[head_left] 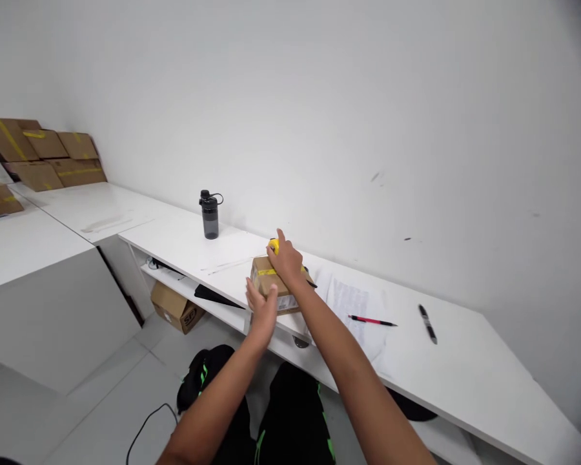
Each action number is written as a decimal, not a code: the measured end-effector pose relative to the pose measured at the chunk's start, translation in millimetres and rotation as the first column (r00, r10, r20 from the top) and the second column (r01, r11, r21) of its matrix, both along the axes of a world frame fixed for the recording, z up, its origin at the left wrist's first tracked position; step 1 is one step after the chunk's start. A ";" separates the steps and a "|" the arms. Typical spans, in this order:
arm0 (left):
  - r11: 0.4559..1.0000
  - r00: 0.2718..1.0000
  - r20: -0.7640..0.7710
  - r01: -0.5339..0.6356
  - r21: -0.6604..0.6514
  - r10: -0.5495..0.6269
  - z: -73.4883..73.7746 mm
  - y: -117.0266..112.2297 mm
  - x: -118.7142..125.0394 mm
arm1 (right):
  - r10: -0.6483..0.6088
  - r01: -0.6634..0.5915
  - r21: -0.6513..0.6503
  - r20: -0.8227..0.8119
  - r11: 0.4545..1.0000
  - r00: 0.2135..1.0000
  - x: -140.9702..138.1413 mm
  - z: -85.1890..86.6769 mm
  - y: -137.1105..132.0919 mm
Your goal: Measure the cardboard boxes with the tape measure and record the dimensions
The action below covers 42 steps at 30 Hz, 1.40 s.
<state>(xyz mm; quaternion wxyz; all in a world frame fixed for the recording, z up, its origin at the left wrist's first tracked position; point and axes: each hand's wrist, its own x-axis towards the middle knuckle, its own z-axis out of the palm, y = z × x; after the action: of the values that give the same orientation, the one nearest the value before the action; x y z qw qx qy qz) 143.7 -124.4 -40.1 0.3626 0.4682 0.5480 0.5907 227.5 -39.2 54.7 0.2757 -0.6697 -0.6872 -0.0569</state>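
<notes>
Box (270,278), yellow object (274,245) in right hand (286,260) above

Small carton (267,282): brown corrugated cardboard, matt, with smooth yellow tape (266,272) on top and a printed paper label (286,302) on the side. Stacked boxes (80,173) and SF carton (172,306): same matt cardboard. Bench (469,361): smooth white laminate look, faint sheen, dark scuffs near the bottle. Bottle (210,223): smoky see-through plastic body, opaque black plastic cap, smooth. Printed sheet (351,302): thin, white, creased; paper or film, can't tell. Red pen (370,320) and black pen (427,324): smooth, look like plastic. Wall (343,116): matt white paint, few dark marks. Floor (126,378): smooth grey tile, slight sheen. Trousers (295,413): matt black cloth, bright green trim.
</notes>
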 end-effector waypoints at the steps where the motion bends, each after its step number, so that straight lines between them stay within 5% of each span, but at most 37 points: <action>1: 0.996 0.996 -0.027 -0.089 0.006 0.090 6.5 5.7 -4.5 | -0.001 0.001 0.014 0.004 1.000 1.000 1.2 -1.8 -1.8; 3: 0.988 0.989 -0.066 -0.124 0.090 0.130 23.1 28.0 -19.0 | 0.001 -0.002 0.053 0.014 0.999 1.000 2.8 -5.1 -4.2; 6: 0.988 0.985 0.110 0.125 0.092 -0.135 42.4 73.0 -41.2 | -0.012 0.012 0.086 0.001 0.996 1.000 3.3 -7.9 -3.7; 11: 0.896 0.872 0.207 0.429 0.114 -0.443 38.9 112.4 -53.9 | 0.062 -0.061 0.058 -0.015 0.996 0.998 1.4 -6.4 4.9; 23: 0.933 0.948 0.060 0.295 0.206 -0.313 21.5 125.4 -46.5 | 0.243 -0.249 0.163 0.055 0.955 0.968 5.1 -11.4 8.0; 37: 0.929 0.943 0.023 0.324 0.178 -0.333 15.4 125.6 -48.8 | 0.204 -0.191 -0.108 0.131 0.976 0.970 -10.9 15.8 29.2; 42: 0.926 0.903 0.217 0.338 0.171 -0.370 13.2 121.9 -41.5 | 0.224 -0.205 -0.144 0.135 0.968 0.965 -9.3 22.3 33.4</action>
<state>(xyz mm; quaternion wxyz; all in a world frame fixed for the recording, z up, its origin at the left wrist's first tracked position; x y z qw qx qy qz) 102.3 -2.4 -26.9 0.4978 0.5057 0.3653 0.6025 218.2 -5.8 77.0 0.1839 -0.6014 -0.7768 -0.0323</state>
